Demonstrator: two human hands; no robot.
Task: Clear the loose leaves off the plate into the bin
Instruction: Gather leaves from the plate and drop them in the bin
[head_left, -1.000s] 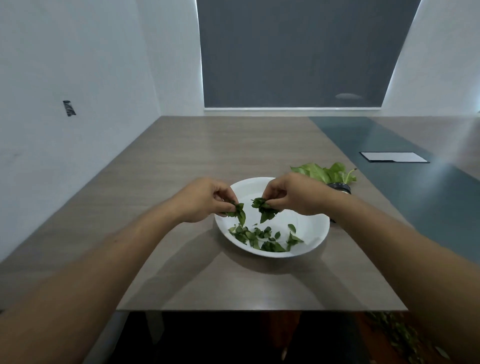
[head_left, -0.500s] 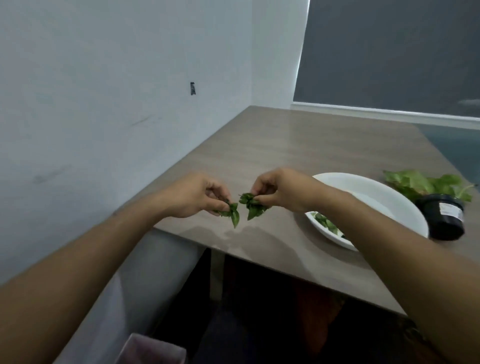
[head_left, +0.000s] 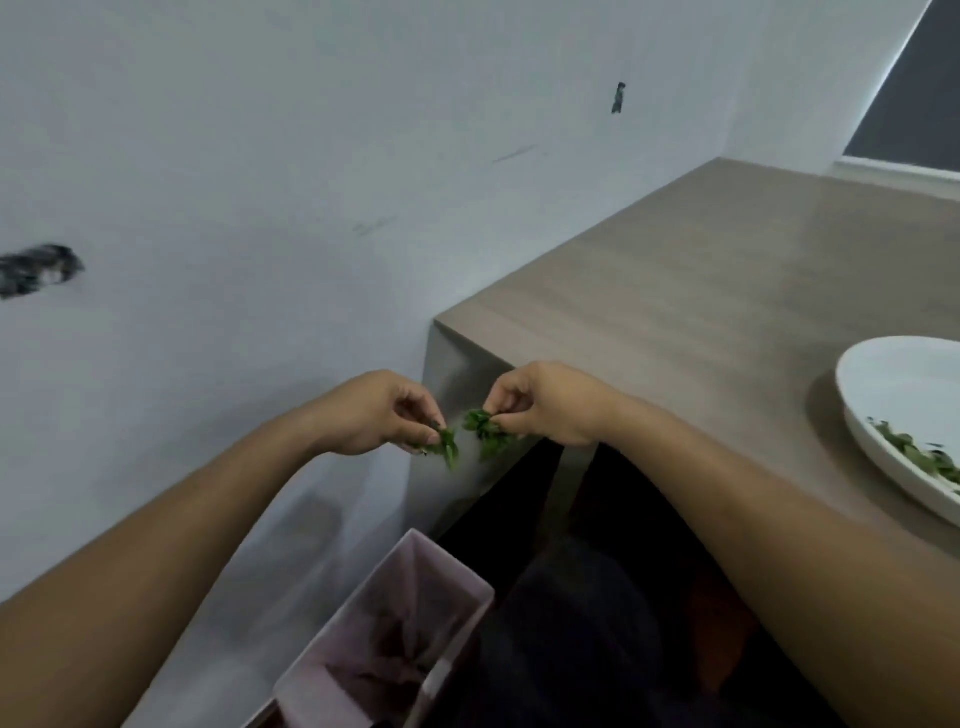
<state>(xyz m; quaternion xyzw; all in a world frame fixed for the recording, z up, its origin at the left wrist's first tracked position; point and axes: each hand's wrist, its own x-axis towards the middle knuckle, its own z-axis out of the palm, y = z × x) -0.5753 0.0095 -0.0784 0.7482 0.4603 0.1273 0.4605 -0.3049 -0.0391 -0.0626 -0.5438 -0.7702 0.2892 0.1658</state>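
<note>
Your left hand (head_left: 371, 413) and right hand (head_left: 545, 402) each pinch a small clump of leaves (head_left: 485, 431) past the corner of the surface (head_left: 701, 291), above the lined bin (head_left: 384, 639). More leaves lie on the white plate (head_left: 898, 384) at your right.

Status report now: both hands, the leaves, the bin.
Left hand and right hand each pinching leaves, off the table edge. Bin below, open, liner in. More leaves on plate. Nothing in the way.
</note>
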